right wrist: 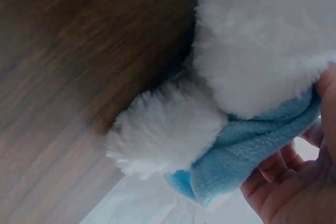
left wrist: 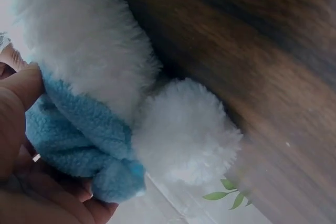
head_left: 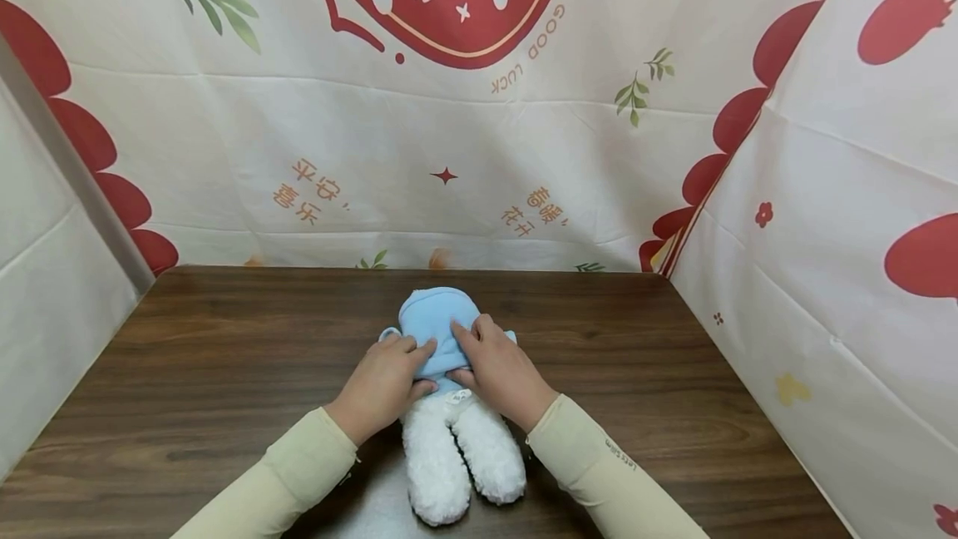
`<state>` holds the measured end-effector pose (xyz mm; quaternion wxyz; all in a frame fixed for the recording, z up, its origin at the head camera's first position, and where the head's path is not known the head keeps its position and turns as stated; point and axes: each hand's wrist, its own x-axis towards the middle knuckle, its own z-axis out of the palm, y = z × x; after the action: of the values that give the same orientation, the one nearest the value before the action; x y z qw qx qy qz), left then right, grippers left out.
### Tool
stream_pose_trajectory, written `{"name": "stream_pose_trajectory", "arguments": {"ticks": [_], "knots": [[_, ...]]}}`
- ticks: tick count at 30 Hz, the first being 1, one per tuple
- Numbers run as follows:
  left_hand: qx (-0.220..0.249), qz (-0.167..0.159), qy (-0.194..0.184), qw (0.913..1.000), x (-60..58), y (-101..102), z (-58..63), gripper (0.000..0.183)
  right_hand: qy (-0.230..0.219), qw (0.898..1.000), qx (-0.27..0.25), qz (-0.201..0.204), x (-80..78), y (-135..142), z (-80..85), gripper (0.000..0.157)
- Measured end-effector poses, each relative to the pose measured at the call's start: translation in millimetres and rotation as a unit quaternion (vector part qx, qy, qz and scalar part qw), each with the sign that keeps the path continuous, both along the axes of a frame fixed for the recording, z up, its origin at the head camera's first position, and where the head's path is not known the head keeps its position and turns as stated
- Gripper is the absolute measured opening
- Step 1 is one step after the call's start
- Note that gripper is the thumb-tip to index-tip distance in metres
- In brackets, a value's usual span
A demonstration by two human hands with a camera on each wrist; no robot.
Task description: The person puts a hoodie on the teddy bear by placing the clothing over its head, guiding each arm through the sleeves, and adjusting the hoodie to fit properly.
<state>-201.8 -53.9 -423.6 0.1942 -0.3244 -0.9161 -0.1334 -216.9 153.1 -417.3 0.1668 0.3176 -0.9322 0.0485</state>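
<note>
A white plush toy (head_left: 490, 456) lies on the table with two long fluffy limbs towards me. Light-blue fleece garment (head_left: 441, 314) covers its far part. My left hand (head_left: 380, 383) pinches the garment's near left edge, thumb on one side and fingers on the other. On the right edge, my right hand (head_left: 511, 374) has the same fleece between thumb and fingers. A small white tag (head_left: 458, 397) shows between the hands. Each wrist view has a shorter white limb sticking out beside the blue cloth, the left limb (left wrist: 184, 129) and the right limb (right wrist: 163, 129).
The dark wood-grain table (head_left: 224, 373) reaches back to a printed white curtain (head_left: 449, 131). More printed cloth (head_left: 823, 273) hangs along the right side.
</note>
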Motion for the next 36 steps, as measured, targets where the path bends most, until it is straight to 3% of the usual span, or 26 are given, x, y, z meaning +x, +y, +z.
{"name": "stream_pose_trajectory", "arguments": {"ticks": [5, 12, 16, 30, 36], "knots": [[-0.002, 0.007, -0.009, 0.9999, 0.3, -1.2, 1.6, 0.054, 0.017, 1.000, 0.009, 0.002, 0.8, 1.8, -1.9, 0.049], [-0.017, 0.014, -0.058, 0.9981, 0.6, -2.1, 0.1, 0.055, 0.019, 1.000, 0.002, 0.013, -0.2, 1.5, -3.6, 0.041], [-0.008, 0.009, -0.059, 0.9982, 1.4, -2.1, -2.6, 0.053, 0.028, 1.000, 0.007, 0.007, -0.1, 1.3, -2.7, 0.035], [0.028, -0.003, 0.015, 0.9995, 1.8, -2.6, -10.3, 0.035, 0.061, 0.998, 0.010, 0.003, 5.2, 0.3, -2.4, 0.030], [0.047, -0.021, 0.050, 0.9974, 1.2, -3.0, -9.3, 0.039, 0.059, 0.998, 0.001, 0.001, 5.5, 0.6, -3.7, 0.034]]}}
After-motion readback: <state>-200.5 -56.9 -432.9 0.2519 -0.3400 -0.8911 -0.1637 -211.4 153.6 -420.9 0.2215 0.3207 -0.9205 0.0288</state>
